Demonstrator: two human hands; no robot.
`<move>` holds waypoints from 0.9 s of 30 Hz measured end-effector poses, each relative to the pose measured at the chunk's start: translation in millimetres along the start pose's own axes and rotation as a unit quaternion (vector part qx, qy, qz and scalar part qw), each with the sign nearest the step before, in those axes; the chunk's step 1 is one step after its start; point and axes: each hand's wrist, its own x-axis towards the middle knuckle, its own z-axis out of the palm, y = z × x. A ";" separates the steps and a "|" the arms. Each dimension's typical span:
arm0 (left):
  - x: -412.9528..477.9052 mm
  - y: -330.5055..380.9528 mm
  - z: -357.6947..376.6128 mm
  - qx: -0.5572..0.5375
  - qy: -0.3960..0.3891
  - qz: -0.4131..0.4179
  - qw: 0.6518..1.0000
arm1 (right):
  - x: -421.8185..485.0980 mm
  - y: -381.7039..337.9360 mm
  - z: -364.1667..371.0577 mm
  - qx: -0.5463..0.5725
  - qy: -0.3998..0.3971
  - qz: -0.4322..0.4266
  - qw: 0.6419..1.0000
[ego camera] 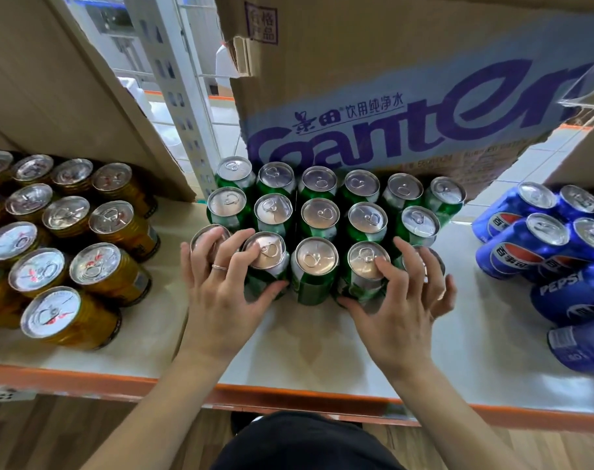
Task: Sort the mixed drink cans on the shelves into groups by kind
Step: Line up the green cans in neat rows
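Green cans (pixel 317 212) stand upright in three rows at the middle of the white shelf (pixel 309 347). My left hand (pixel 217 300) grips the two front-left green cans: its fingers lie over the leftmost can (pixel 202 237) and its thumb wraps the side of the second can (pixel 266 251). My right hand (pixel 400 310) grips the two front-right ones, with the forefinger on the lid of the fourth can (pixel 363 257) and the other fingers covering the end can. The front middle can (pixel 314 257) stands untouched between my hands.
Gold cans (pixel 64 218) are grouped on the left, blue Pepsi cans (pixel 546 232) on the right. A large cardboard water box (pixel 390 96) sits right behind the green cans, another box (pixel 68 79) behind the gold ones. The shelf's orange front edge (pixel 288 398) runs below my wrists.
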 end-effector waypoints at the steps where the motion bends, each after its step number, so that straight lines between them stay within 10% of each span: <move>1: 0.1 4.9 -2.0 0.013 -0.008 -0.014 1.000 | 0.4 0.3 -1.7 0.000 -0.008 -0.003 1.000; 20: 64.0 41.5 -30.3 -0.130 -0.271 0.058 0.952 | 47.1 14.6 -45.1 -0.024 -0.186 -0.156 0.970; 27: 60.8 50.5 -25.6 -0.060 -0.247 0.100 0.962 | 52.7 16.8 -44.5 -0.026 -0.202 -0.158 0.966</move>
